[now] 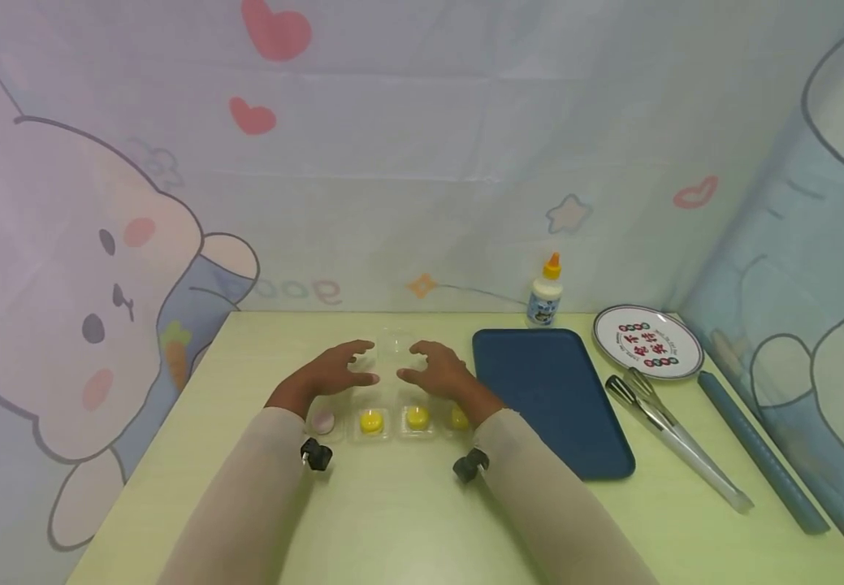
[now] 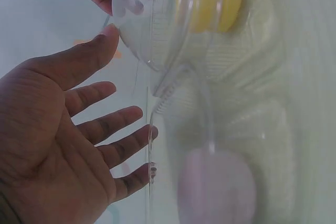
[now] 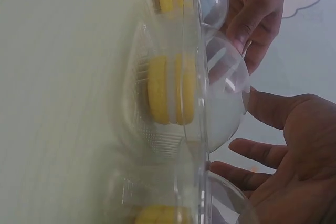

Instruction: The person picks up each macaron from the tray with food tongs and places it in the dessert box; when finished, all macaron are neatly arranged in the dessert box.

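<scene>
Both hands are raised over the table in the head view, fingers apart and loosely bent. My left hand (image 1: 332, 372) and right hand (image 1: 442, 372) face each other, a gap between them and nothing visibly held. Just beyond that gap is a faint clear plastic piece (image 1: 396, 340). Nearer to me, clear domed boxes stand in a row, holding a pale purple macaron (image 1: 323, 422) and several yellow macarons (image 1: 371, 421). The right forearm partly covers the rightmost one. In the right wrist view the thumb overlaps the edge of a clear dome (image 3: 228, 93); contact cannot be told.
Right of the hands lies a dark blue tray (image 1: 549, 406). A glue bottle (image 1: 544, 294) stands behind it. Farther right are a white plate (image 1: 648, 342) with red lettering, metal tongs (image 1: 673, 435) and a grey-blue rod (image 1: 761, 451). A printed cloth (image 1: 422, 162) hangs behind the table.
</scene>
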